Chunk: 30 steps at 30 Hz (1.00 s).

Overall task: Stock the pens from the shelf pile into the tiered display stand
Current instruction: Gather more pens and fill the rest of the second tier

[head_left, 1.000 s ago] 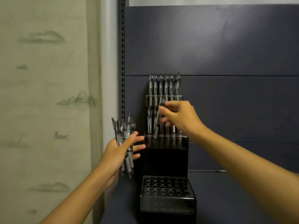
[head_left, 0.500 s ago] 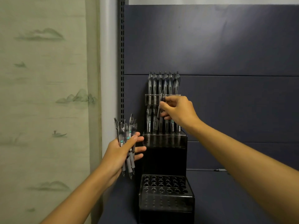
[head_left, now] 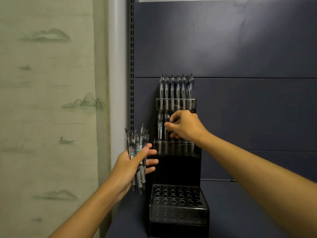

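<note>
Clear-barrelled pen [head_left: 166, 125] pinched in your right hand [head_left: 186, 127], seating into the stand's [head_left: 178, 170] middle tier. Left hand [head_left: 130, 166], at 8 o'clock, clasps the spare pens [head_left: 137, 148]. Next: release, draw another; bottom tier [head_left: 178, 194] unfilled.

Place: a shop, a stationery aisle by the look of it.
Fixture: dark blue retail back panel [head_left: 223, 48] with a slotted upright rail [head_left: 131, 66] for adjustable shelves.
Merchandise: black tiered display stand [head_left: 178, 169] with identical pens [head_left: 176, 86] lined upright in rows.
Beside it: wall [head_left: 48, 100] papered with pale ink-landscape motifs.
</note>
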### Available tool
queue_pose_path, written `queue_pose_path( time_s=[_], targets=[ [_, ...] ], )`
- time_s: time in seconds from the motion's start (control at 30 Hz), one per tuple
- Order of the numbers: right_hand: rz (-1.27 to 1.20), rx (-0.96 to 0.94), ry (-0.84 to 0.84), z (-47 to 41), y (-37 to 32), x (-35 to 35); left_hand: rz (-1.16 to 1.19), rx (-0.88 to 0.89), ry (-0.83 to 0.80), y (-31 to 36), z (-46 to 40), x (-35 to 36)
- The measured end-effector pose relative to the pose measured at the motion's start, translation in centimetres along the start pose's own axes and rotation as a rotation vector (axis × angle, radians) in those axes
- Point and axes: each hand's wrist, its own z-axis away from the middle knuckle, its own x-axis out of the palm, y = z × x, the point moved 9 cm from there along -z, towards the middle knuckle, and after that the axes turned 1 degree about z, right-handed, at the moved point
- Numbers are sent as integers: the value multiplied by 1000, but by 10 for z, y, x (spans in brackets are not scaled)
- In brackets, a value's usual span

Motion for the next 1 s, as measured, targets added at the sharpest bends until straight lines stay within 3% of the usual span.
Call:
queue_pose_path(
  time_s=[0.37, 0.57, 0.73, 1.0],
  targets=[
    [-14, -15, 12, 15, 4, -7, 3, 13, -39, 5, 0, 6],
    [-159, -124, -114, 36, -17, 2, 35, 22, -79, 15, -4, 27],
    [-121, -149, -157, 43, -21, 10, -23, 35, -140, 15, -3, 45],
    [-305, -46, -37, 34, -15, -13, -7, 27, -137, 5, -6, 40]
  ],
)
